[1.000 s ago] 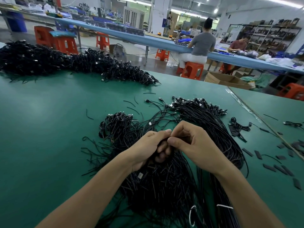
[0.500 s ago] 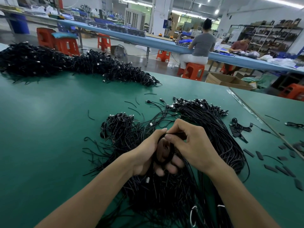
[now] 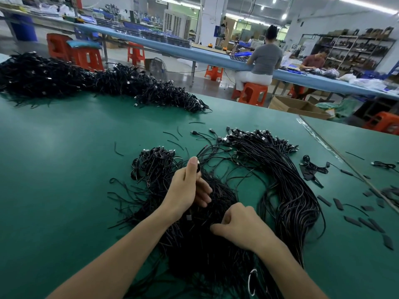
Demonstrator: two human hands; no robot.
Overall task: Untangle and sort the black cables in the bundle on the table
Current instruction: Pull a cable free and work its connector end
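A tangled bundle of black cables [image 3: 207, 251] lies on the green table [image 3: 64, 180] in front of me. My left hand [image 3: 187, 190] is raised over its far part and pinches the plug end of one black cable [image 3: 198, 167] between thumb and fingers. My right hand [image 3: 239, 227] sits lower, on the near part of the tangle, fingers curled and gripping strands. To the right, a neater combed sheaf of cables [image 3: 287, 190] curves from its plugs at the back toward me.
A long heap of black cables [image 3: 90, 83] runs along the table's far left. Short black sleeves and cut scraps [image 3: 356, 214] litter the right side, beside a taped seam [image 3: 336, 152]. Beyond the far edge are orange stools, a cardboard box and seated people.
My hands were together at the bundle's middle. They have split: the left rose forward with one cable end, the right dropped back toward me onto the tangle.
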